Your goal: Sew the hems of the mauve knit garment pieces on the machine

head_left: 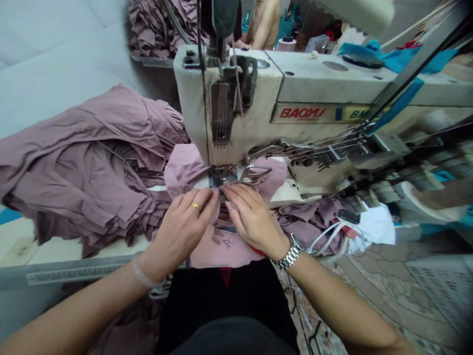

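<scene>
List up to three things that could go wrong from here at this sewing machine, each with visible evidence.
1. The left hand and right hand are close to the needle area, so a slip might bring fingers under it.
2. Small metal pieces lie loose on the pink surface and could get knocked off.
3. The heaped mauve fabric beside the machine might slide.

Head cam: worn up top, tipped forward and down
Long off-white metal sewing machine [254, 133]: pretty much dead ahead
Bare left hand [188, 217], bare right hand [253, 214]: close, seen from above
</scene>
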Demonstrator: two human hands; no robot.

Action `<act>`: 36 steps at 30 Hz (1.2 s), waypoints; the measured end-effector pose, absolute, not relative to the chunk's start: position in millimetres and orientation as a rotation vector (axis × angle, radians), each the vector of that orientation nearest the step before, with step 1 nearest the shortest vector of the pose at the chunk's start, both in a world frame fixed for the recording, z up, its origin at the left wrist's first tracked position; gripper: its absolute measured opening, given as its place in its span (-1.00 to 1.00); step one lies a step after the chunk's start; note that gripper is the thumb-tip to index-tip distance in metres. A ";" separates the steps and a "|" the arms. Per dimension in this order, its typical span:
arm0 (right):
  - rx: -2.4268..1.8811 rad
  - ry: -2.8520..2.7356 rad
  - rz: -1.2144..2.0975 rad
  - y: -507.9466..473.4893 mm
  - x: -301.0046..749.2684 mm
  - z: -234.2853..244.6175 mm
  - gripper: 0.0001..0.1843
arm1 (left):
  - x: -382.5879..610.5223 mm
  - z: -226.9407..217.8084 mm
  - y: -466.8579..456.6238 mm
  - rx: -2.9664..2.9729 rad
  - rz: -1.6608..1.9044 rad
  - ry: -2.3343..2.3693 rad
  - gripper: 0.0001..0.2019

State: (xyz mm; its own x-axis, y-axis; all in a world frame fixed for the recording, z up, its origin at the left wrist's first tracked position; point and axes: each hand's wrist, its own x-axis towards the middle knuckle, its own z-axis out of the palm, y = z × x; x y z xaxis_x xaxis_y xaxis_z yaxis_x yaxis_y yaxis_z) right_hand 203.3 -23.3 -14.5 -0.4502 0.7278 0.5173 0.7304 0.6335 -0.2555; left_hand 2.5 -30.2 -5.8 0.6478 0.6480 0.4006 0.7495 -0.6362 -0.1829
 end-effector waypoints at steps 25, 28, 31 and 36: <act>-1.202 -2.442 -0.177 -16.8 196.0 -12.2 -0.55 | 8.2 -9.7 -18.3 -2.517 -0.472 -1.161 -0.59; -1.202 -2.442 -0.165 -14.1 194.7 -10.6 -0.55 | 8.1 -9.0 -16.9 -2.521 -0.472 -1.170 -0.60; -1.187 -2.427 -0.164 -13.2 196.6 -11.6 -0.57 | 4.4 -7.6 -15.8 -2.547 -0.505 -1.140 -0.62; -1.021 -2.324 -0.052 -15.8 202.0 -16.3 -0.70 | -8.0 -8.6 -13.2 -2.668 -0.620 -1.019 -0.71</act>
State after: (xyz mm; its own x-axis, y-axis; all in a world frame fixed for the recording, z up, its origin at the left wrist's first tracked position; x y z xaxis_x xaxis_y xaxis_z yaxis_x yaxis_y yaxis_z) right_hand 202.0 -15.8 -16.3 -0.5289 0.6599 0.5337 0.6829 0.7043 -0.1940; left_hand -8.0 -13.2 -8.6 0.6711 0.5827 0.4583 0.6749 -0.7361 -0.0524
